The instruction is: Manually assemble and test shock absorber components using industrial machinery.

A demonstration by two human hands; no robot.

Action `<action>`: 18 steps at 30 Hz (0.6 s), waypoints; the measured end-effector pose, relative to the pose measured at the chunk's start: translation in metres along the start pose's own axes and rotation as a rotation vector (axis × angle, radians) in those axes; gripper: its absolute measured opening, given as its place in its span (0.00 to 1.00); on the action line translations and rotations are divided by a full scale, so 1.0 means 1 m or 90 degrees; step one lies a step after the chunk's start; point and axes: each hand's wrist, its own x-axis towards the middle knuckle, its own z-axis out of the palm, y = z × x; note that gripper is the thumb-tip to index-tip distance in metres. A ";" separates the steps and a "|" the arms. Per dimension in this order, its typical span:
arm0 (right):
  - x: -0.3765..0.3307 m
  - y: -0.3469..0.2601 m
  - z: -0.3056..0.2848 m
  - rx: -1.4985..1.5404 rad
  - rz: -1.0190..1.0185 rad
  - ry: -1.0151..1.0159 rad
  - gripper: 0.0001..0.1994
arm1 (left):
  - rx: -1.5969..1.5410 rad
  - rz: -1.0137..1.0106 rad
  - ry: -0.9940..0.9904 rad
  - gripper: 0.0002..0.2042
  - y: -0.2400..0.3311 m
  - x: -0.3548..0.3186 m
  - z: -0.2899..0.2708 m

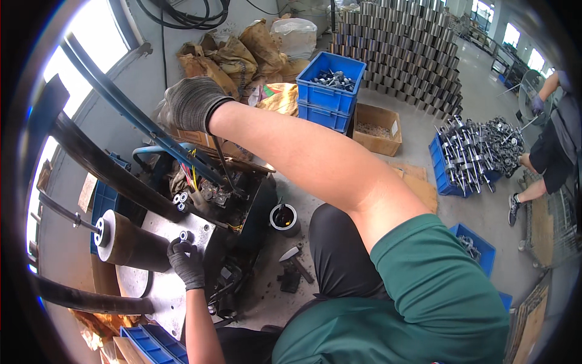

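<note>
The left hand (187,265), bent at 1 metal ring (185,235), seemingly positions it, careful alignment probably needed next; the right hand (195,104) curls, both grips unclear.

Near left: flat grey metal plate (167,303), scuffed, faintly shiny; thick dark cylinder (136,241), matt, metal-looking; grey right-hand glove (193,104), ribbed knit cloth. Far: stacked silvery tubes (394,53), smooth, glossy metal; blue rectangular crate (321,93), smooth plastic; brown box (374,143), matt cardboard. Near right: dark-green T-shirt (433,273), creased cloth.
</note>
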 end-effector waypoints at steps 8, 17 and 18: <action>-0.018 0.009 -0.006 0.075 0.020 0.092 0.19 | -0.400 -0.361 0.063 0.10 0.081 -0.041 -0.022; -0.166 0.006 -0.016 0.175 -0.130 0.293 0.10 | -0.766 -0.626 -0.061 0.23 0.156 -0.079 -0.057; -0.191 0.000 -0.016 0.169 -0.148 0.323 0.12 | -0.754 -0.629 -0.033 0.23 0.163 -0.075 -0.064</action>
